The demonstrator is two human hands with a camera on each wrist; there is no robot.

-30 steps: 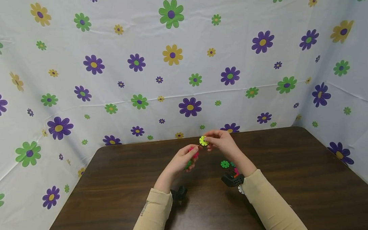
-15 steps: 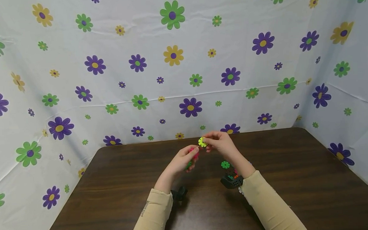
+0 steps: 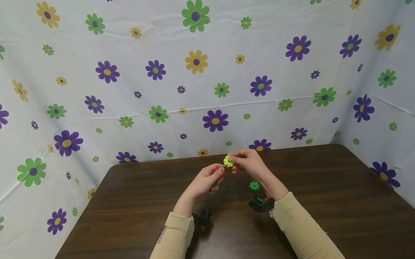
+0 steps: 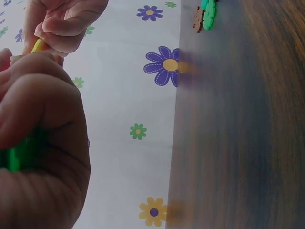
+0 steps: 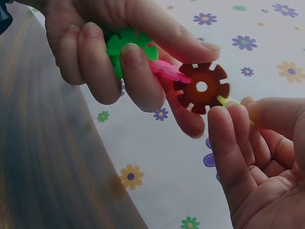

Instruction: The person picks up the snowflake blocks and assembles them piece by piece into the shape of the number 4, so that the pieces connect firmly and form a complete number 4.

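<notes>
My left hand [image 3: 204,180] grips a short chain of notched plastic building discs over the table. In the right wrist view, its green disc [image 5: 138,40] lies among the curled fingers, joined to a pink disc [image 5: 169,71]. A brown disc [image 5: 214,88] with a round centre hole follows at the chain's end, near the thumb tip. My right hand [image 3: 251,162] pinches a yellow disc [image 3: 227,161] between thumb and fingers. The yellow disc's edge meets the brown disc's rim; whether their slots interlock I cannot tell. Fingers hide most of the yellow disc in the right wrist view.
A loose green disc [image 3: 254,185] lies on the dark wooden table [image 3: 138,208]. Several more discs sit partly hidden behind the right wrist's black camera [image 3: 261,204]. A white flower-print cloth [image 3: 178,69] hangs behind the table.
The yellow disc has shifted slightly left and down in the right hand, closer to the left hand. In the left hand, the pink disc has turned a little and less green shows.
</notes>
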